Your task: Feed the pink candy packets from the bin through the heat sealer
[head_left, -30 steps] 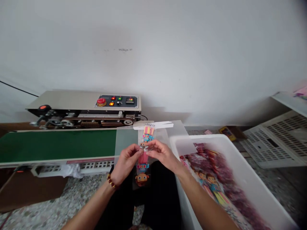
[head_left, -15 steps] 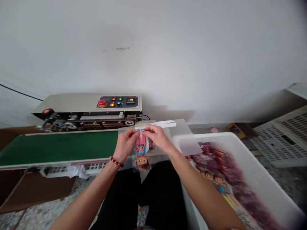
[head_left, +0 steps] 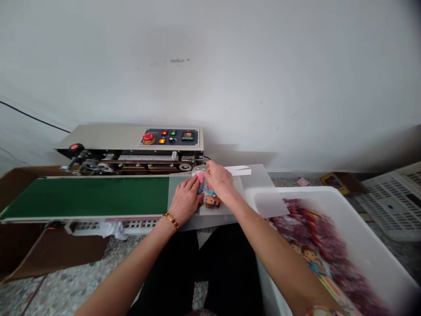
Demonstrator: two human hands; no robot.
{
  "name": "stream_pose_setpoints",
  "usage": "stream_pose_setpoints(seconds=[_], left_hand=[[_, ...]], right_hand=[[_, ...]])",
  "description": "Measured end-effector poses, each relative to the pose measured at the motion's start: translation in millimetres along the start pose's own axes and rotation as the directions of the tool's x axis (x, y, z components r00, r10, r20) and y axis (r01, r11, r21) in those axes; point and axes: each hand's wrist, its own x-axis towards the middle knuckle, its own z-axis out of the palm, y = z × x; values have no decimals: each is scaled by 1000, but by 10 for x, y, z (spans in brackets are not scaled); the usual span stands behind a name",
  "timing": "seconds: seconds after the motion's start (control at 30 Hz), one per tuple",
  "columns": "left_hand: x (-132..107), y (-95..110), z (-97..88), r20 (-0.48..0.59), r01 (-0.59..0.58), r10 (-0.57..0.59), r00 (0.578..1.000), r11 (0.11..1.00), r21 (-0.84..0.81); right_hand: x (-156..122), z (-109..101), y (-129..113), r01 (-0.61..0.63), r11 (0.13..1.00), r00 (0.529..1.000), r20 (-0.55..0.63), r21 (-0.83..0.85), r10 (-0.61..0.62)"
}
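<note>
A bracelet [head_left: 171,220] of small round beads, dark red-brown mixed with gold, circles the wrist behind the left hand [head_left: 186,199] in a single strand. The left forearm [head_left: 131,265] is bare as far as it shows. The right hand [head_left: 219,177] is bare too, as are the wrist and the length of right forearm [head_left: 266,239] in view. Both legs wear black trousers [head_left: 230,263], plain and dark enough to hide any seams.
</note>
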Motion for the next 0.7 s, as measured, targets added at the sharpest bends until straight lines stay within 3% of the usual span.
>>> stream_pose_setpoints(seconds=[0.13,0.23,0.37,0.5,0.57,0.63,0.7], left_hand=[[-21,-59,-48,-37,12,-10,999,999,48],[-49,-123,-69,-62,36,-30,998,996,85],[-136,-375,-124,-57,102,-95,994,984,146],[-322,-796,-305,-69,157,-147,987,969,190],[-377,-908,-401,-136,208,-182,974,956,206],[-355,-865,-436,-198,199,-163,967,963,181],[-259,-677,-383,-196,102,-75,978,986,131]], right_hand=[[-213,-57,211,75,992,993,-88,-103,-84],[-305,21,415,187,968,972,-111,-165,-207],[-330,160,564,294,934,946,-77,-205,-315],[-258,220,471,402,892,911,-11,-208,-413],[-201,242,367,452,870,889,21,-196,-457],[-156,266,267,480,860,875,30,-174,-483],[-147,277,211,475,867,877,6,-147,-480]])
